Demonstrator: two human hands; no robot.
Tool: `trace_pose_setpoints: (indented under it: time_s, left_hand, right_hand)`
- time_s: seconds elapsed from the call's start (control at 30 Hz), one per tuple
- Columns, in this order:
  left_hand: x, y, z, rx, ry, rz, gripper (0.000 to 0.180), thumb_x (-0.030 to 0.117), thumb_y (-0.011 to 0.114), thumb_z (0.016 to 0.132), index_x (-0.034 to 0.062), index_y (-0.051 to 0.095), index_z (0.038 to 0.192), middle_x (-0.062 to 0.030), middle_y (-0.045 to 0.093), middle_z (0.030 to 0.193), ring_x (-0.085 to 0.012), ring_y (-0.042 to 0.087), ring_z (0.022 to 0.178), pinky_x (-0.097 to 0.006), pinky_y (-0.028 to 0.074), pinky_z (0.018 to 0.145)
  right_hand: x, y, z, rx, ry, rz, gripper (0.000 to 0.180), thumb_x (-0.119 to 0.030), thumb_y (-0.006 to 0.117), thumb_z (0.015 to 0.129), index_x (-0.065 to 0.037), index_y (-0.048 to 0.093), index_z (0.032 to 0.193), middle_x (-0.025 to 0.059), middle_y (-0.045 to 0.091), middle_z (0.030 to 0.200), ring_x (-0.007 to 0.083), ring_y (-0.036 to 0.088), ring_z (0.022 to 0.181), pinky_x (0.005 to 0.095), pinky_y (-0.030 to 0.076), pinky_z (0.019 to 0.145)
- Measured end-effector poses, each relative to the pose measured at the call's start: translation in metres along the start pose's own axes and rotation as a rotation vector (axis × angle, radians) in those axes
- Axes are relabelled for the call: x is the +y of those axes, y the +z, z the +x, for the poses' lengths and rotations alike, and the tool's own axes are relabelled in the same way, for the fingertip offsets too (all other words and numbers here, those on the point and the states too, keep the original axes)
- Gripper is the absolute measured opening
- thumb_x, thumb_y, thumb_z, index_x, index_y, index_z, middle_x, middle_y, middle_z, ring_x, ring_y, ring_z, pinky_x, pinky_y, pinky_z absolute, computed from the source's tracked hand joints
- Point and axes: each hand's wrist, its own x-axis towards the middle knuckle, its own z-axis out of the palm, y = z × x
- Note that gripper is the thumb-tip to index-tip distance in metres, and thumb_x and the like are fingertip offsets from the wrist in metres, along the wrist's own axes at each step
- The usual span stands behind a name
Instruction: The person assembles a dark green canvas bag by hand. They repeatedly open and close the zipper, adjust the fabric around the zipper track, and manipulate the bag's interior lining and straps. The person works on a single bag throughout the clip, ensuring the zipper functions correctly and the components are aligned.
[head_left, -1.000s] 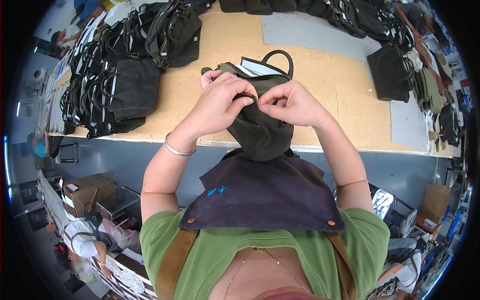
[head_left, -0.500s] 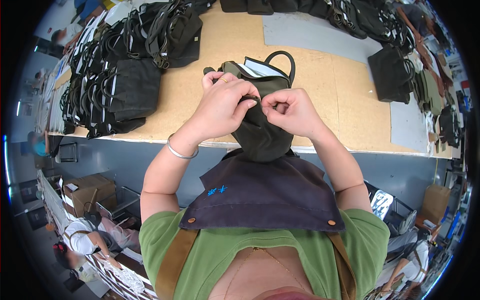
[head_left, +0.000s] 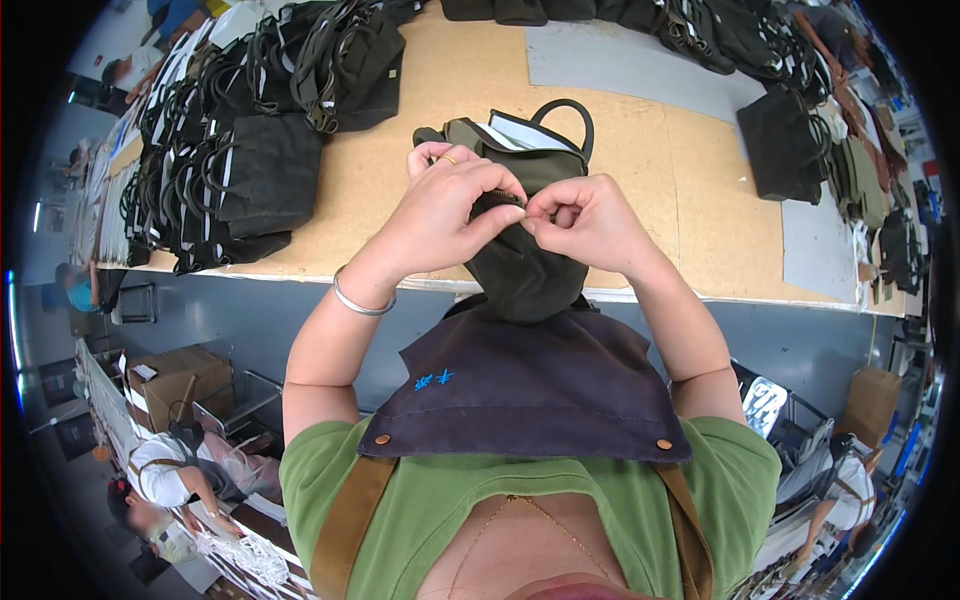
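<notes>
Head view: left hand (head_left: pixel 440 205) & right hand (head_left: pixel 585 215), fingers pinching olive bag (head_left: pixel 520 260) top, now closing in tighter vs 1 s ago.

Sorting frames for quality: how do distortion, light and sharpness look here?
Head view: strong fisheye, the table edge bows and a black rim rings the picture; light is even and soft, no glare; left hand, right hand and olive bag are sharp, the margins smear.
</notes>
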Motion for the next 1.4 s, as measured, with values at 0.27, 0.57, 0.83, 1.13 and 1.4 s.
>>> trace_pose_setpoints:
  time_s: [0.27,0.57,0.83,1.13,1.4]
  left_hand:
    - [-0.005,0.0,-0.004,0.014,-0.013,0.004,0.001,0.014,0.068,0.082,0.0141,0.067,0.083,0.0016,0.06,0.074,-0.0174,0.052,0.081,-0.038,0.025,0.094]
    - [-0.006,-0.01,-0.003,-0.053,0.05,0.127,0.007,0.015,0.073,0.078,0.0163,0.067,0.081,0.0041,0.052,0.073,-0.0157,0.046,0.084,-0.037,0.022,0.092]
    - [-0.01,-0.027,-0.004,-0.056,0.123,0.289,0.015,0.014,0.074,0.075,0.0158,0.064,0.086,0.0051,0.058,0.077,-0.017,0.053,0.09,-0.044,0.025,0.098]
    - [-0.002,-0.001,-0.005,-0.065,0.095,0.121,0.021,0.017,0.075,0.077,0.0139,0.063,0.094,0.0036,0.06,0.071,-0.0174,0.056,0.083,-0.046,0.03,0.099]
    - [-0.003,0.003,-0.01,-0.021,0.067,0.094,0.006,0.017,0.074,0.078,0.0121,0.072,0.082,0.0016,0.06,0.067,-0.0161,0.055,0.081,-0.042,0.029,0.097]
  right_hand:
    - [-0.003,-0.024,0.0,0.008,-0.26,-0.24,0.024,-0.003,0.074,0.071,-0.004,0.068,0.095,0.0018,0.067,0.088,0.0132,0.062,0.079,0.0267,0.049,0.072]
    - [-0.015,-0.041,0.015,-0.281,-0.149,-0.723,0.036,-0.02,0.081,0.062,-0.002,0.068,0.092,0.0107,0.066,0.087,0.0263,0.065,0.082,0.0353,0.052,0.073]
    - [-0.043,-0.027,0.018,-0.372,-0.071,-0.6,0.029,-0.016,0.078,0.064,0.0,0.067,0.086,0.0149,0.067,0.082,0.0302,0.064,0.074,0.037,0.05,0.066]
    - [-0.037,-0.048,0.028,-0.502,-0.159,-0.641,0.02,-0.002,0.061,0.075,-0.001,0.069,0.094,0.0116,0.063,0.078,0.0216,0.064,0.07,0.0318,0.051,0.062]
    - [-0.036,-0.048,0.025,-0.489,-0.071,-0.539,0.014,-0.001,0.061,0.085,0.0,0.069,0.096,0.0101,0.064,0.079,0.0181,0.065,0.07,0.031,0.052,0.063]
